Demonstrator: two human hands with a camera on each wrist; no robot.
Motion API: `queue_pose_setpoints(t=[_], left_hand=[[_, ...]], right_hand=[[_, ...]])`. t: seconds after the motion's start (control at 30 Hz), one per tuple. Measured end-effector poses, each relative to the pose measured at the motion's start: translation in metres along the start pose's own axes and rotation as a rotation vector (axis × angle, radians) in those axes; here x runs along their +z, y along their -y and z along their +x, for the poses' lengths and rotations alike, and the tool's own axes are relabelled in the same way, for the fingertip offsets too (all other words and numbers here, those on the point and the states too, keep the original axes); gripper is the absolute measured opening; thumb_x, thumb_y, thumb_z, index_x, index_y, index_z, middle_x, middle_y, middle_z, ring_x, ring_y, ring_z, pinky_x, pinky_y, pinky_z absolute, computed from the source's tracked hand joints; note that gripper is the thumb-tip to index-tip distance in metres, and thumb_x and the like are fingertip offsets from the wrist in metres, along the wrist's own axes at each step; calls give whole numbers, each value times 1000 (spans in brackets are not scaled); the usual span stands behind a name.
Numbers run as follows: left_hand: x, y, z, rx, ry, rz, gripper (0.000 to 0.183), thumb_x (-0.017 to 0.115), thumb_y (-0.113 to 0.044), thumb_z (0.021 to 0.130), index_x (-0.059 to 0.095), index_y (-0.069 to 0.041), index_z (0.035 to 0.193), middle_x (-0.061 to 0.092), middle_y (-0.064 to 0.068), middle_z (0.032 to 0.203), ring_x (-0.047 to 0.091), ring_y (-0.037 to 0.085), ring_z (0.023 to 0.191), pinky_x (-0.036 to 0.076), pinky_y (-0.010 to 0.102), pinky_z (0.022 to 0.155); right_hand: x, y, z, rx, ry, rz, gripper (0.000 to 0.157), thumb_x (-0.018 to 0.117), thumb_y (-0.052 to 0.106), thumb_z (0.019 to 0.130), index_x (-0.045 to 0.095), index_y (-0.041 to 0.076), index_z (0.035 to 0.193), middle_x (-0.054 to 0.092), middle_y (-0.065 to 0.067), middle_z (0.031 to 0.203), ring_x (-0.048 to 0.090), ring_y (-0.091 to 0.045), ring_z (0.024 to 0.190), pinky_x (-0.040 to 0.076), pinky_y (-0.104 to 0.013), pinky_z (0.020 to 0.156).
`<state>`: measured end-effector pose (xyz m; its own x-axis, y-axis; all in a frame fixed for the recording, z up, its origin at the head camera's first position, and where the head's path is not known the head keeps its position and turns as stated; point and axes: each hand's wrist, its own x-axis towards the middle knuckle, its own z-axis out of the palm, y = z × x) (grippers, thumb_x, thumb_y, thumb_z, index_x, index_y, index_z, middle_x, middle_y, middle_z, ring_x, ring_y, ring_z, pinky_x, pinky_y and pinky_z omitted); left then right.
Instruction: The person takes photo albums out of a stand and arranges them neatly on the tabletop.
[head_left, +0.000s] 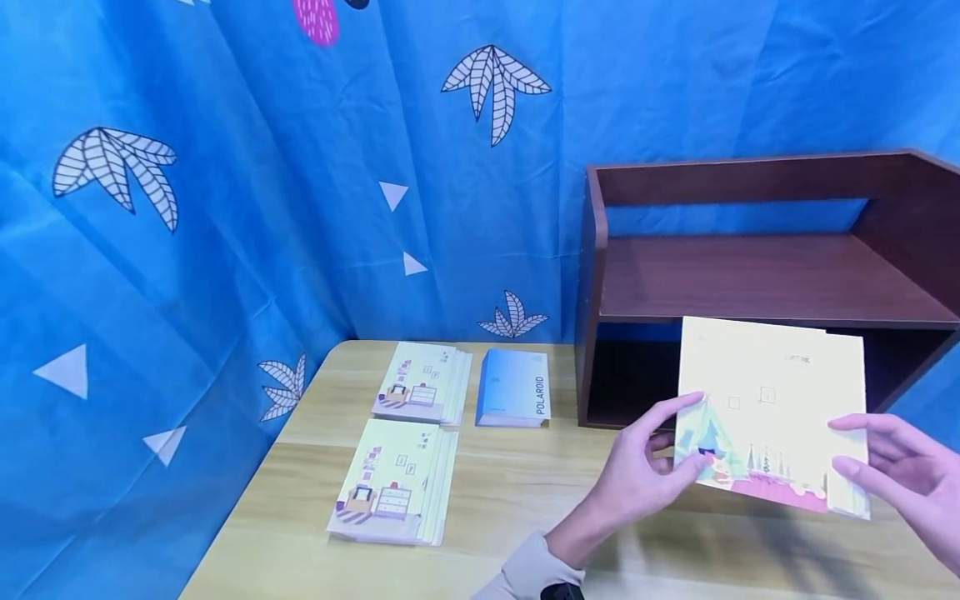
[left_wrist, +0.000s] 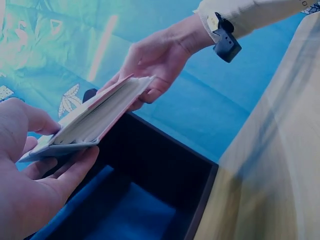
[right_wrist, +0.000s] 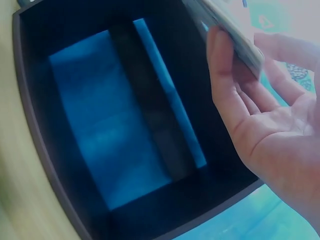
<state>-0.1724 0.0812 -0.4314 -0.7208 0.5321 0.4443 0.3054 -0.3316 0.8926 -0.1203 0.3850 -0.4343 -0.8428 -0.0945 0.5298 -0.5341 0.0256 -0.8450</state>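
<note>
A pale book with a drawn tent and pink ground on its cover [head_left: 780,442] is held up tilted in front of the dark brown shelf unit [head_left: 780,275]. My left hand [head_left: 637,462] pinches its left edge, thumb on the cover and fingers behind. At the right edge, my right hand [head_left: 911,475] pinches it between thumb and fingers. Seen edge-on in the left wrist view, the book [left_wrist: 102,112] shows pages between its covers. The right wrist view catches only a corner of the book [right_wrist: 235,35], at the fingertips.
Two pale illustrated stacks lie at the table's left, a back stack [head_left: 420,383] and a front stack [head_left: 386,492]. Beside them is a blue book marked POLAROID [head_left: 513,387]. The shelf's lower compartment [head_left: 630,375] is partly hidden by the held book. A blue patterned curtain [head_left: 465,208] hangs behind.
</note>
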Motion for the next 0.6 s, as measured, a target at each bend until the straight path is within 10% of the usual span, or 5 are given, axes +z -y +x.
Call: queue_pose_setpoints(t=[0.6], left_hand=[[-12,-12,-3,7,16,59,65,65,10,93,47,-12,152,51,12,144,65,9,110,61,31,83]], right_hand=[[1,12,10,8,79,-63,49,53,-37,80,56,-17,125,73,-7,115,68,-13,94,53,-18,75]])
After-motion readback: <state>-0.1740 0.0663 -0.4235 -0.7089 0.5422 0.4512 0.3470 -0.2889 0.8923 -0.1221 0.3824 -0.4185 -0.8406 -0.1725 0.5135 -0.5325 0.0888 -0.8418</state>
